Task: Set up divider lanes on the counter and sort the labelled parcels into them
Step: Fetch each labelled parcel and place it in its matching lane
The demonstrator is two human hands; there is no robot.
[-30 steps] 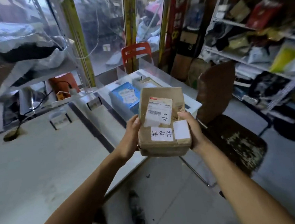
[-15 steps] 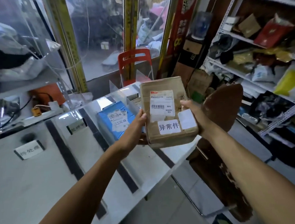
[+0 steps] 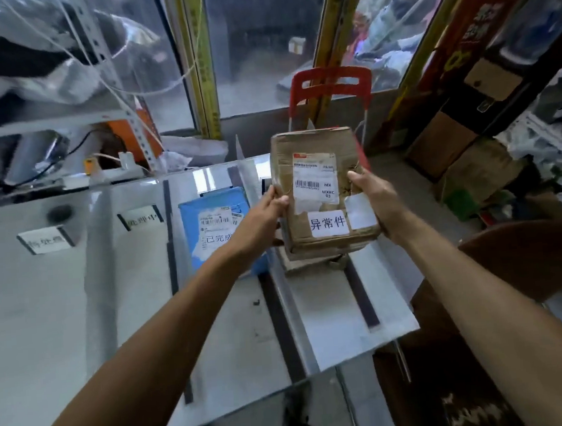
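Head view shows the lanes already set up on the table [image 3: 39, 326], with dark strips and clear dividers [image 3: 291, 313] between them. One blue parcel [image 3: 213, 225] lies in a middle lane. The left hand [image 3: 259, 214] and right hand [image 3: 372, 199] grip the brown parcel [image 3: 318, 189] by its sides, fingers curled round its edges, above another brown parcel [image 3: 310, 261] in the rightmost lane. It is not put down yet. Compared with a second ago, the parcel is now over the table, not over the floor.
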